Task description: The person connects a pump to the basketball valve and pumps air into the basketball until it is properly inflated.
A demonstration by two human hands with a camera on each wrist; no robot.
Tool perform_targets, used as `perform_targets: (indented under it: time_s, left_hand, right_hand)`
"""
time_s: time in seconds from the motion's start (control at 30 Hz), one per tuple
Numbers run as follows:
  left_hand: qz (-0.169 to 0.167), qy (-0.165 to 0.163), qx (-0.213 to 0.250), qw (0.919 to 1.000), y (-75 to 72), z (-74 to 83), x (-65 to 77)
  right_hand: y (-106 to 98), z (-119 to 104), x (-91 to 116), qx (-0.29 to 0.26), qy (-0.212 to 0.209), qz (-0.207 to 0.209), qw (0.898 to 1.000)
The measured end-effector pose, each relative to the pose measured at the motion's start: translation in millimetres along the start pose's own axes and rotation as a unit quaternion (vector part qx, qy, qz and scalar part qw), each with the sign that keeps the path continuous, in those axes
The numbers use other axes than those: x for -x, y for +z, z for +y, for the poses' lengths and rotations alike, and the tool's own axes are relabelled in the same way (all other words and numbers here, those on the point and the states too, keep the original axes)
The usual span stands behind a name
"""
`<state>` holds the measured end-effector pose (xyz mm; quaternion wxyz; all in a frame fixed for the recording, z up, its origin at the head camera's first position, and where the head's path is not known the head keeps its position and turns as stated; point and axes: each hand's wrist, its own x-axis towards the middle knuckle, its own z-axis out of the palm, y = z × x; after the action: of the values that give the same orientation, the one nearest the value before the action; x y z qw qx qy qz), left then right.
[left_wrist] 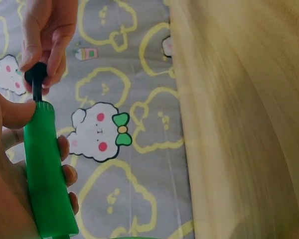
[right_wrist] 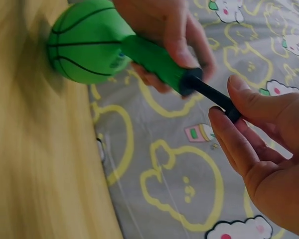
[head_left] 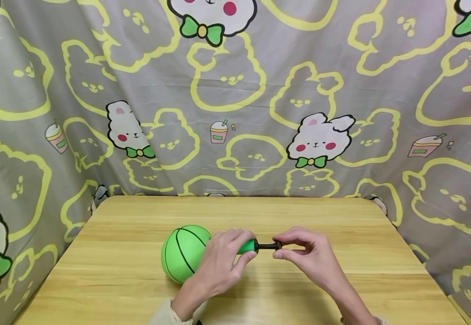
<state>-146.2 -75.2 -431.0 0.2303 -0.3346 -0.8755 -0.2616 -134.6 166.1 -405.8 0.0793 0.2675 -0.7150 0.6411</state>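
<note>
A person's left hand grips a green pump over a wood-grain counter as the right hand pinches its black handle, a length of black rod showing between. A green ball with black lines sits partly hidden behind the left hand. Beyond the counter hangs a grey curtain printed with yellow outlines, white cartoon animals and pink cups.

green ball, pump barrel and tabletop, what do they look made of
Ball: probably rubber or soft vinyl, low sheen; smooth, evenly coloured skin. Pump barrel: likely plastic, satin; uniform green, fine ridges at one end. Tabletop: wood or wood-look laminate, soft sheen; streaky grain.
</note>
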Motion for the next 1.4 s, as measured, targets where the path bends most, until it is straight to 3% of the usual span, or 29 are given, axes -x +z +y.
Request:
perform_targets:
  time_s: [0.2, 0.43, 0.77, 1.03, 1.4]
  left_hand:
    - [-0.002, 0.012, 0.002, 0.9999, 1.8, 1.9, 0.4]
    - [-0.006, 0.014, 0.02, 0.9997, 1.0, -0.1, 0.7]
    - [-0.002, 0.001, 0.039, 0.9993, -6.3, -10.1, -0.9]
    - [0.008, -0.003, 0.043, 0.999, -9.2, -14.6, -0.4]
    - [0.016, -0.003, 0.05, 0.9986, -11.3, -16.3, -1.7]
  right_hand:
    - [14, 6, 1, 0.005, 0.016, -0.004, 1.0]
    - [11, 2, 1, 0.013, 0.009, -0.026, 1.0]
    - [-15, -8, 0, 0.007, 0.01, -0.04, 0.999]
    - [-37, -17, 2, 0.034, 0.019, -0.044, 0.998]
    - [-58, -24, 3, 0.016, -0.004, -0.06, 0.998]
